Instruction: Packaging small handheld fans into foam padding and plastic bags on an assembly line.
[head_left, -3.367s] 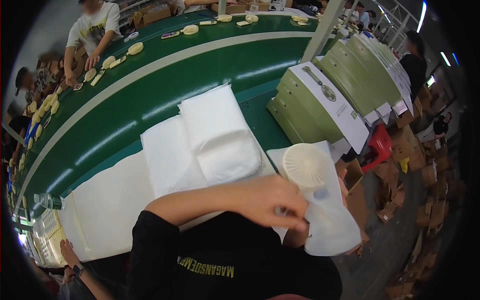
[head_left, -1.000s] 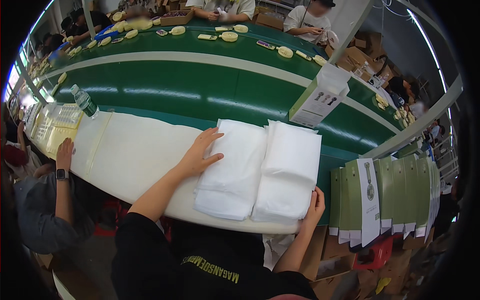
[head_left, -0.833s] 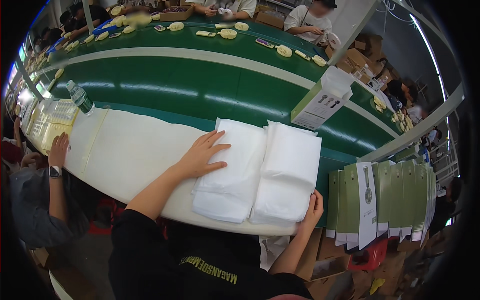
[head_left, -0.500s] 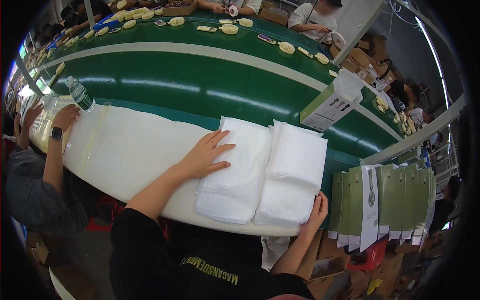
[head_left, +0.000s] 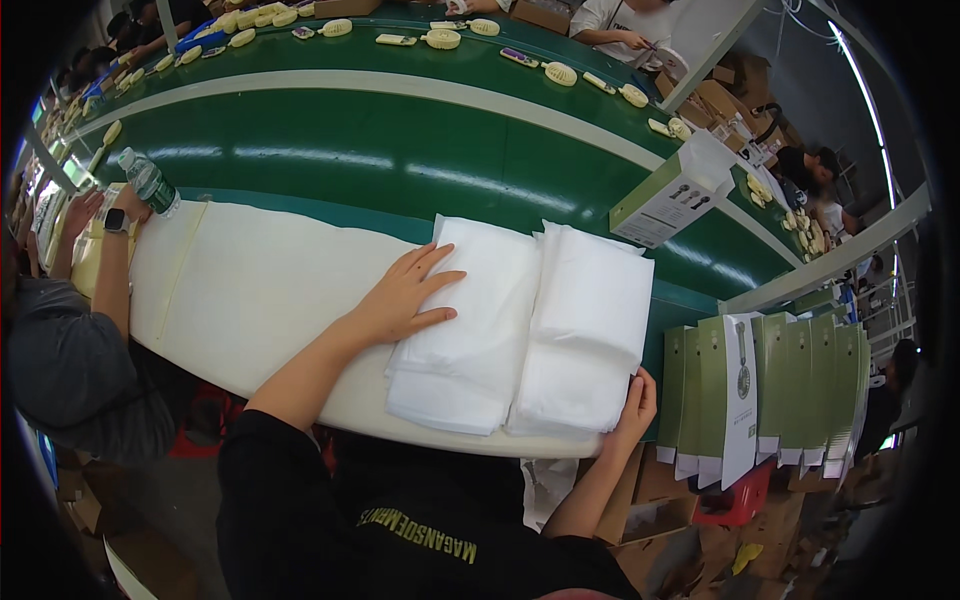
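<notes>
My left hand (head_left: 408, 295) lies flat with its fingers spread on the left stack of thin white soft sheets (head_left: 470, 340). Close beside it, a second, folded stack of white sheets (head_left: 590, 300) shows a crease across its middle. At that stack's lower right corner, my right hand (head_left: 630, 410) has its fingers curled together against the edge; the thumb side is partly hidden. Both stacks rest at the right end of the pale work surface (head_left: 260, 270), near its front edge.
Several green and white cartons (head_left: 780, 390) stand in a row at right. One open carton (head_left: 672, 195) is on the green conveyor (head_left: 390, 160). A water bottle (head_left: 150, 184) stands at left by a co-worker's hand (head_left: 128, 205). Cream handheld fans (head_left: 441, 39) lie on the far belt.
The whole view has shifted slightly. My hands keep their places on the stacks. The fans on the far belt have moved a little left, and the co-worker's hand is now closer to the bottle.
</notes>
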